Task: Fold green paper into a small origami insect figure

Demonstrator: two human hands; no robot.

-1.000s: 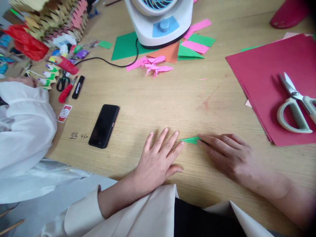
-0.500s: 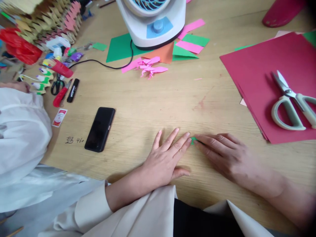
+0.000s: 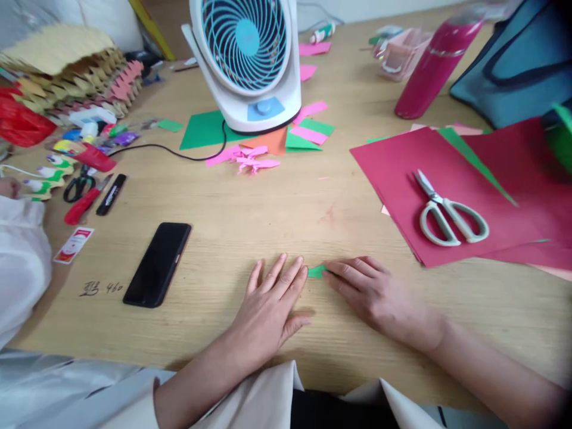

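Observation:
On the wooden table, a small green folded paper strip (image 3: 317, 271) lies between my two hands. My left hand (image 3: 268, 319) rests flat with its fingers spread, and the index fingertip presses on the strip's left end. My right hand (image 3: 378, 298) has its fingers drawn together, the thumb and fingertips closed on the strip's right end. Part of the paper is hidden under the fingertips of both hands. Beyond my hands, pink folded paper figures (image 3: 257, 162) sit near the fan.
A white fan (image 3: 268, 113) stands at the back on coloured paper. To the right, scissors (image 3: 440, 205) lie on red paper sheets (image 3: 388, 161), with a pink bottle (image 3: 431, 71) behind. A black phone (image 3: 157, 265) lies on the left, near a person's white sleeve (image 3: 22, 256).
My view has tilted up, showing the whole fan, the bottle and a blue bag. My right fingertips have shifted slightly away from the left ones, so more of the green strip shows.

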